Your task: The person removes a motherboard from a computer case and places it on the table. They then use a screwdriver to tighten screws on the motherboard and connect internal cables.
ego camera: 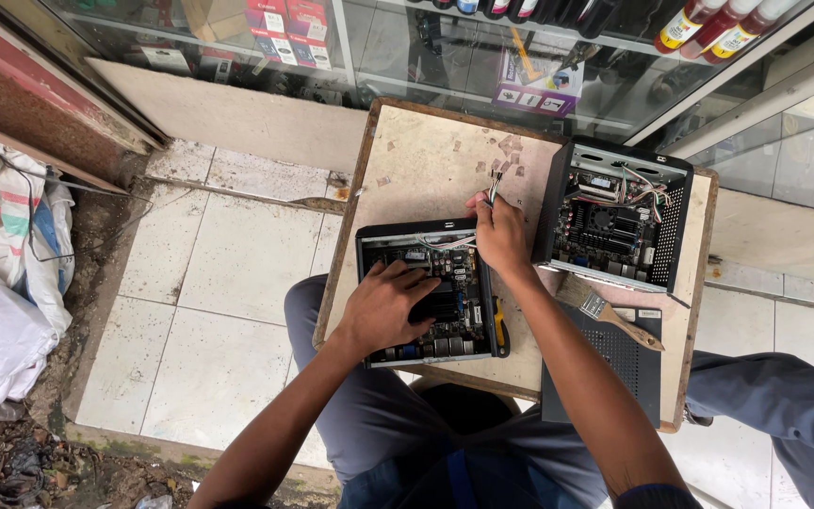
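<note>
A small open computer case [369, 247] with a circuit board inside lies on a worn wooden board [426, 160] across my lap. My left hand [383, 306] rests flat on the circuit board, fingers spread over its middle. My right hand [499, 231] is at the case's far right corner, pinching a bundle of thin coloured wires [494, 187] that rises from the board. A second open case [619, 221] with a board and wiring stands to the right.
A paintbrush [610, 314] lies on a dark perforated case cover [614, 368] at the right. A yellow-handled tool [500, 325] lies beside the near case. Glass display shelves [482, 47] with boxes and bottles stand ahead. White sacks [2, 273] lie at the left on tiles.
</note>
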